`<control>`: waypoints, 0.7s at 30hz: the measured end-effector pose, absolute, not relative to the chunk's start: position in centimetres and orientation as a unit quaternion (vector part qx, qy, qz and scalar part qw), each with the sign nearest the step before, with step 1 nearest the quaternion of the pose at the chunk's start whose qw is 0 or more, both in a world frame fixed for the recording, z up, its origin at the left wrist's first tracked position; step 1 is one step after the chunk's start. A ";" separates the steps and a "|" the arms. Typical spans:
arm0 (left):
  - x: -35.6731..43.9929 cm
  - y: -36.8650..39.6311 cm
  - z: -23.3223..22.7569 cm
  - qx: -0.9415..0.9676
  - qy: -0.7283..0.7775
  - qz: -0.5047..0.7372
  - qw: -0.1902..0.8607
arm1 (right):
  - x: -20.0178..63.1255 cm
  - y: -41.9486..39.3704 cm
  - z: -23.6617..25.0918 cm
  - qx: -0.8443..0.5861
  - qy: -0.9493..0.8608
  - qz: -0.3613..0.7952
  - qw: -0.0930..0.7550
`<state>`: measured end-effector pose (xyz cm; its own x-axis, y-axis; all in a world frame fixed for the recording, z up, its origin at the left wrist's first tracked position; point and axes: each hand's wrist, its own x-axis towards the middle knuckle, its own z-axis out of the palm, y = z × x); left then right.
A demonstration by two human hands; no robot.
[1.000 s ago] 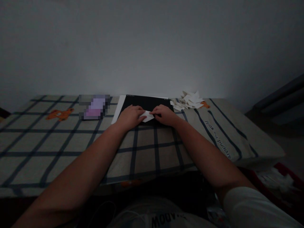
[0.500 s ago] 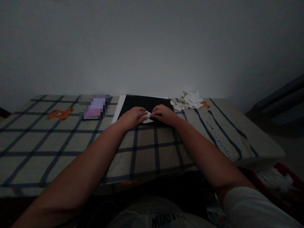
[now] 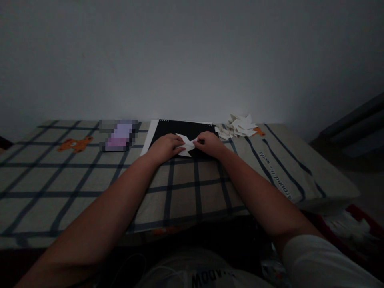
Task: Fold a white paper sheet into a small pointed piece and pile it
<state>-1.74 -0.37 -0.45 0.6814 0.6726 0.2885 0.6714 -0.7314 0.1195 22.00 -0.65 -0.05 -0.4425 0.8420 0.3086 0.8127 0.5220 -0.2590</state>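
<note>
Between my hands is a small folded white paper [image 3: 187, 146], with pointed parts sticking out toward the wall and toward me. My left hand [image 3: 168, 148] grips its left side between thumb and fingers. A pinch of my right hand [image 3: 209, 144] holds the narrow right tip of the same paper. Both hands rest over a black sheet or board [image 3: 186, 127] with small white marks along its far edge. White sheets [image 3: 149, 138] stick out from under the black one at the left and the back.
A checked tablecloth [image 3: 99, 180] covers the table. At the right lies a pile of folded white paper pieces [image 3: 240, 126]. A pixelated phone-like object [image 3: 120, 136] lies at the left. Behind the table rises a plain wall [image 3: 192, 60]. White stuff fills a red container [image 3: 354, 228] at lower right.
My right hand has shifted slightly right, away from my left. More of the folded paper shows between them, its points now spread out. The pile and phone-like object stay put.
</note>
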 end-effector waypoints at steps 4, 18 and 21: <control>-1.7 -0.5 -0.2 0.913 0.379 0.148 0.001 | 21.8 -0.5 -0.2 -0.526 -0.830 0.030 0.182; -1.3 -0.6 -0.2 0.928 0.354 0.113 -0.041 | 21.7 -1.1 0.0 -0.548 -0.808 -0.008 0.216; -1.2 -0.7 -0.1 0.928 0.354 0.108 -0.049 | 21.8 -1.6 0.5 -0.448 -0.879 -0.043 0.155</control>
<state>-1.21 -0.72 -0.08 0.7264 0.6455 0.2359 0.6668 -0.7451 -0.0144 21.83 -1.60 0.55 -0.5505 0.7747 0.3110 0.8011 0.5951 -0.0642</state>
